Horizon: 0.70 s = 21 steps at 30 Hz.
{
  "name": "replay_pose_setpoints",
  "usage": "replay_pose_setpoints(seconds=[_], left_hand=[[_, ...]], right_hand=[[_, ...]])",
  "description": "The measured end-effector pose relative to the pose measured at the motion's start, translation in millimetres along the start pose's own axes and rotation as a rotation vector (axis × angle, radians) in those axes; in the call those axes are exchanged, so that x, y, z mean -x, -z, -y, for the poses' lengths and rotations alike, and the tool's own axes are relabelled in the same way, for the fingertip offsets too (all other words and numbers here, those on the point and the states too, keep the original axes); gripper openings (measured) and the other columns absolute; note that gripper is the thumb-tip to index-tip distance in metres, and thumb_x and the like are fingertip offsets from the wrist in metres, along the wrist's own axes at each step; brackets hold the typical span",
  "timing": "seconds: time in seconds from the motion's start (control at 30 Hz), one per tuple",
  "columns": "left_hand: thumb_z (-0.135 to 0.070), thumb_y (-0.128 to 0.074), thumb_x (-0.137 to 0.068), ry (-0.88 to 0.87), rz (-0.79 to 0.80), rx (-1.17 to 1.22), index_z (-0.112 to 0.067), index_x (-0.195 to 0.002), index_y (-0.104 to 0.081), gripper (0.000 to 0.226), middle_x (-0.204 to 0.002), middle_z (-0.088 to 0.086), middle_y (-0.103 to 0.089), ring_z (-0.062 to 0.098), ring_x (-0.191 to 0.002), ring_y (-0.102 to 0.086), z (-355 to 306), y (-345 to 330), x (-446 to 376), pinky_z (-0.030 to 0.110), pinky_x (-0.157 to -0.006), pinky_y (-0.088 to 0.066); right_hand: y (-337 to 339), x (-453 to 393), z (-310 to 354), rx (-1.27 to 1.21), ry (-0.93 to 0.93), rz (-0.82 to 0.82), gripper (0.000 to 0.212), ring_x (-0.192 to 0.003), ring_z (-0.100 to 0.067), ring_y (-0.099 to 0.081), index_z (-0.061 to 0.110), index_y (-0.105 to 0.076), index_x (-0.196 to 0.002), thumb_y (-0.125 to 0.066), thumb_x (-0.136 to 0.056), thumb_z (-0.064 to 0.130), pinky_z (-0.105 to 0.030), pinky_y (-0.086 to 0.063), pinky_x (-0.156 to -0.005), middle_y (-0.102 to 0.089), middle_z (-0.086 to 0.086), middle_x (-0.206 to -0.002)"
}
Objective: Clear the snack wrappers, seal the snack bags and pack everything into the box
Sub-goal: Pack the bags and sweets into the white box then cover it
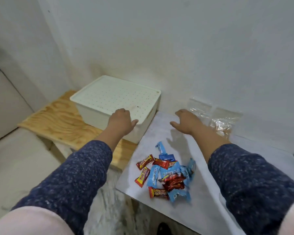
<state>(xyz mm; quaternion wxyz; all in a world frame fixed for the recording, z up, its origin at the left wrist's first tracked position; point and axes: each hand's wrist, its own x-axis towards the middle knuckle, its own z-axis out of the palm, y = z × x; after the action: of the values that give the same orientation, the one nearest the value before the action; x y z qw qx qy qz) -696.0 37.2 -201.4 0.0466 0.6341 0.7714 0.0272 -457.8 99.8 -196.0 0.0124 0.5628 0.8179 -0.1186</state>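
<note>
Your left hand [121,120] lies on the near right part of the lid [115,97] of the box [95,116]. The fingers are bent down on the dotted lid surface and the thumb points to the right, over the lid edge; the hand holds nothing that can be seen, and I cannot tell if it grips the edge. The box is white, closed by this lid, and it stands on a plywood board [58,119], against the wall [176,48].

Just to the right of the box begins the counter [153,138], a pale grey surface. Your right hand [187,122] is above the far part of it, near the right side of the box but apart from it. This hand is wide, with the fingers spread, the palm down, and empty. Its shadow falls on the counter below it.

The wrappers [166,177] lie in a loose pile on the counter, nearer to you than the box and to its right, between your two forearms. Some are red and some are light blue, and several overlap each other.

The bags [215,116], two, of clear plastic, lie to the right of the box at the wall, behind your right hand. The right one has something brownish inside. I cannot tell if they are sealed.

Both sleeves [78,175] are dark blue with light speckles.
</note>
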Motion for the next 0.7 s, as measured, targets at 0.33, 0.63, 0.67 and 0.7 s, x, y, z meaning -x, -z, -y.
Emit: replay_pose_setpoints(seconds=[0.33, 0.63, 0.67, 0.7], left_hand=[[-0.055, -0.035, -0.095, 0.251, 0.112, 0.098, -0.013, -0.149, -0.017, 0.071, -0.157, 0.015, -0.013, 0.028, -0.145, -0.012, 40, -27, -8, 0.041, -0.111, -0.029], [-0.061, -0.032, -0.092, 0.363, 0.161, 0.401, -0.024, -0.151, 0.008, 0.080, -0.159, 0.015, 0.008, 0.029, -0.148, 0.004, 43, -51, -29, 0.045, -0.118, -0.018], [-0.062, -0.032, -0.092, 0.365, 0.148, 0.422, -0.024, -0.151, 0.004, 0.080, -0.159, 0.016, 0.008, 0.029, -0.148, 0.003, 43, -53, -31, 0.045, -0.118, -0.018], [-0.062, -0.032, -0.091, 0.369, 0.134, 0.440, -0.024, -0.152, 0.000, 0.078, -0.158, 0.017, 0.006, 0.030, -0.148, 0.001, 42, -54, -33, 0.045, -0.118, -0.019]], right_hand=[[-31, -74, 55, 0.000, 0.244, 0.075, 0.074, -0.143, -0.025, -0.024, 0.017, -0.017, -0.150, -0.054, -0.091, 0.040, -0.039, -0.030, -0.114, -0.016, -0.005, -0.158], [-59, -116, 56, -0.161, 0.337, 0.120, 0.071, -0.143, -0.022, -0.022, 0.022, -0.027, -0.147, -0.064, -0.087, 0.032, -0.035, -0.030, -0.112, -0.010, -0.004, -0.159], [-58, -118, 56, -0.179, 0.345, 0.108, 0.069, -0.141, -0.022, -0.027, 0.018, -0.032, -0.145, -0.066, -0.086, 0.032, -0.034, -0.031, -0.110, -0.017, -0.006, -0.156], [-57, -121, 57, -0.187, 0.354, 0.086, 0.065, -0.136, -0.023, -0.034, 0.014, -0.038, -0.140, -0.067, -0.085, 0.031, -0.034, -0.035, -0.105, -0.026, -0.008, -0.152]])
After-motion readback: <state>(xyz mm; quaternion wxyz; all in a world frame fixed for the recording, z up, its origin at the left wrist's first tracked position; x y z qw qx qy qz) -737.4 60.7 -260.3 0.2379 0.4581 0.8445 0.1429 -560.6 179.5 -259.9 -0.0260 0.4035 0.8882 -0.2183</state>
